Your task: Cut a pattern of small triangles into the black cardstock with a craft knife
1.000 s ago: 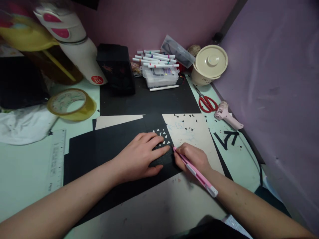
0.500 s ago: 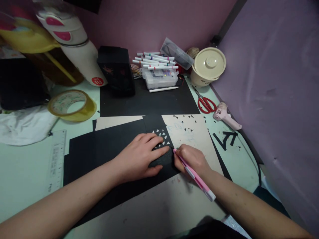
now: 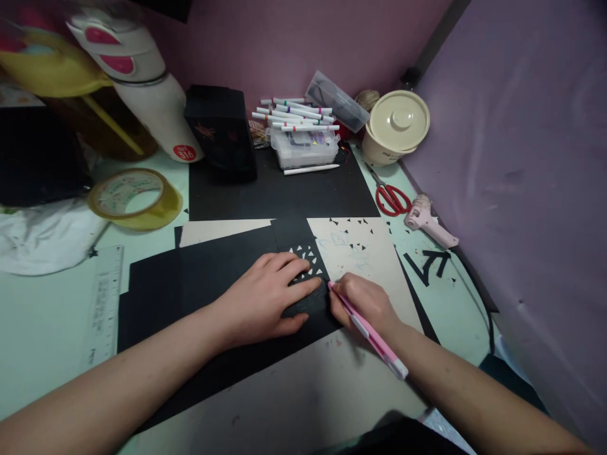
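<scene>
My left hand (image 3: 268,300) lies flat with fingers apart on a sheet of black paper (image 3: 203,272), pressing it down. Just past its fingertips, the paper has several small triangular cut-outs (image 3: 310,260) with the pale surface showing through. My right hand (image 3: 363,303) is closed around a slim pink and white craft knife (image 3: 367,332). The knife's front end meets the black paper's right edge near my left index finger, and its blade tip is too small to make out. A beige board (image 3: 289,385) lies under the paper.
Tiny black paper scraps (image 3: 358,222) are scattered on the board. To the right are red-handled scissors (image 3: 392,200), a pink glue gun (image 3: 431,221) and black strips (image 3: 427,265). At left lie a tape roll (image 3: 168,202) and a clear ruler (image 3: 107,303). Markers (image 3: 303,114) sit behind.
</scene>
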